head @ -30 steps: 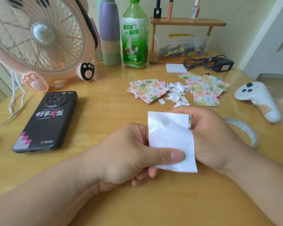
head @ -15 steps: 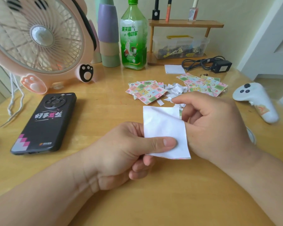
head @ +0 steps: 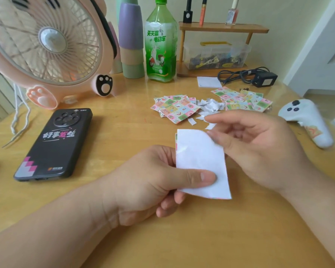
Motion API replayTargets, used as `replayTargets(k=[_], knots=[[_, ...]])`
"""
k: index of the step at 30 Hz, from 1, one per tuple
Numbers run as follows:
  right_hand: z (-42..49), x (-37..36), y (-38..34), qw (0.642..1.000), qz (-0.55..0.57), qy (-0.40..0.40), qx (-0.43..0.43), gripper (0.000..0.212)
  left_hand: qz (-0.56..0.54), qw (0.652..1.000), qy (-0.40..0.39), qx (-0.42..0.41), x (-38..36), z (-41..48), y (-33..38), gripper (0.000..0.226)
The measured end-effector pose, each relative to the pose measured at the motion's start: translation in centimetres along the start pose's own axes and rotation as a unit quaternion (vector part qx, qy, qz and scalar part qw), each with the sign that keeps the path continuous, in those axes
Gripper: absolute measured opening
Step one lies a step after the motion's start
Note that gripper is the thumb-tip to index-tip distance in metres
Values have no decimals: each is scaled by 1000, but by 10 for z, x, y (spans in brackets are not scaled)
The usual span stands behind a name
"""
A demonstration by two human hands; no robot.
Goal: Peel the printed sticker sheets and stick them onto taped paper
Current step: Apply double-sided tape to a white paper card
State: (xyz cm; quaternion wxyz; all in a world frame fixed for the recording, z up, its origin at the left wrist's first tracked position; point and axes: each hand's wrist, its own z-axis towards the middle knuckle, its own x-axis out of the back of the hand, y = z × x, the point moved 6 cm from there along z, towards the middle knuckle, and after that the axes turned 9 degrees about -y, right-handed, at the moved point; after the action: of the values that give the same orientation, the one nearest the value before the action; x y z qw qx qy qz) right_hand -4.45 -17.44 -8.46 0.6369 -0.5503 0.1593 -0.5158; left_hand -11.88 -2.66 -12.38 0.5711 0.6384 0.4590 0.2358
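While the left hand [head: 149, 182] pinches the white-backed sticker sheet [head: 199, 163] between thumb and curled fingers at centre frame, above the tabletop [head: 124, 238], the right hand [head: 259, 144] sits at the sheet's upper right corner, thumb against its edge, fingers loosely curled; whether it grips the sheet I cannot tell. Higher in the frame, a left pile [head: 175, 109] and a right pile [head: 244, 99] of printed sheets flank white paper scraps [head: 209, 106].

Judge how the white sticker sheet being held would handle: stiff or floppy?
Probably floppy: the sticker sheet curves at its top corner while the left hand pinches its lower part. Likely very light: one thumb pinch holds it up.
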Motion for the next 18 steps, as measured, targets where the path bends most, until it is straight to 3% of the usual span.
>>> replayTargets(k=[3,5,7,11,15,18], knots=[[0,1,1,996,85,-21,-22,15,19,1000,11,-15,-2,0,0,28],[-1,-2,3,984,150,-70,-60,34,44,999,19,-21,-3,0,0,25],[-3,-5,-1,982,144,-111,-51,50,58,998,26,-22,-2,-1,-1,24],[-4,-12,-7,991,31,-126,-3,16,35,999,20,-28,-3,0,-2,20],[-4,-19,-6,991,54,-113,-39,17,25,998,12,-60,-6,1,-1,10],[-4,-21,-6,990,56,-111,-62,12,44,997,15,-57,-6,1,-4,20]])
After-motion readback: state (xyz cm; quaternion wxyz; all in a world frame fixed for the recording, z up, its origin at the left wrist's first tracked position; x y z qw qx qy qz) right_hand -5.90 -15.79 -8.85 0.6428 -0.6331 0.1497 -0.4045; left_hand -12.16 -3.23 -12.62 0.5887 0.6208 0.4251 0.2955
